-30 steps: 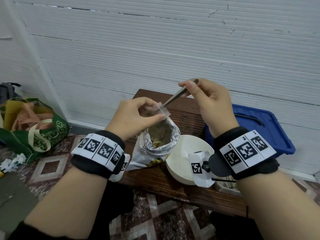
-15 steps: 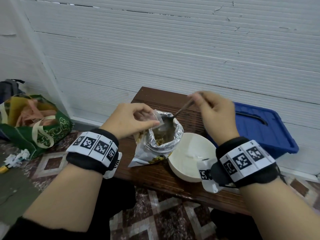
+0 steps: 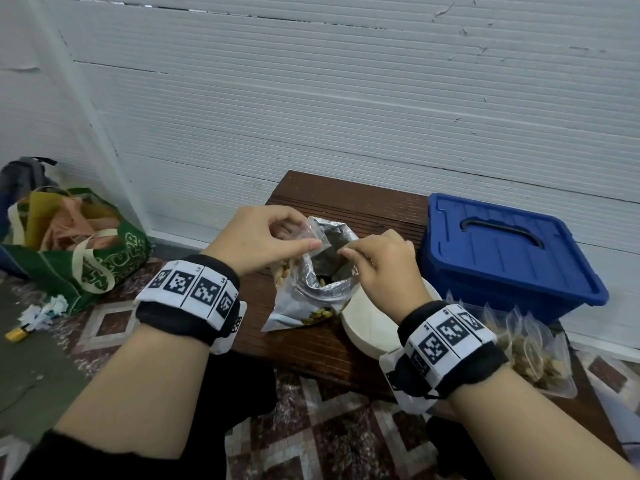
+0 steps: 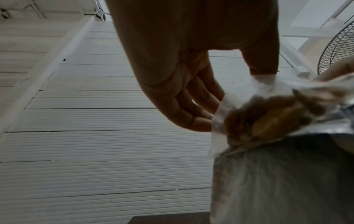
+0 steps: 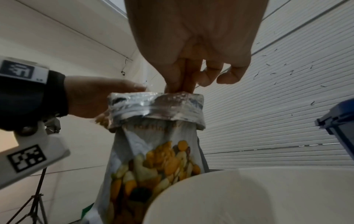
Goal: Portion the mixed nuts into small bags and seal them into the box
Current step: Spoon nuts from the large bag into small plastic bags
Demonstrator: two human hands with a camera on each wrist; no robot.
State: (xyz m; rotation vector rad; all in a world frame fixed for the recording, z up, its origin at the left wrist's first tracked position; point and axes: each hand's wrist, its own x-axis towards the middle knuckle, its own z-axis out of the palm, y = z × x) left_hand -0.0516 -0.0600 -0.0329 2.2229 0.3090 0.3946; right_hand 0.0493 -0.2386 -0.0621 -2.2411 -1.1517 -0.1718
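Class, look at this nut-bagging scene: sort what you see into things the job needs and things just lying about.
Job:
- nut bag, open on the bench
- small clear bag, pinched by left hand and right hand
- filled bags
- blue box, lid on
- white bowl

Lying about:
- green tote
- backpack
- floor scraps

Legible text: almost none.
- Green tote bag [image 3: 104, 258], floor left: pale lettering on side, distorted, unreadable.
- Nut bag [image 5: 153, 151]: faint gold lettering under rolled foil rim, blurred, unreadable; printed nut picture below.
- Left wristband [image 3: 194, 289], right wristband [image 3: 446, 336]: square black-and-white coded markers, tiny characters beside them, too small to read.
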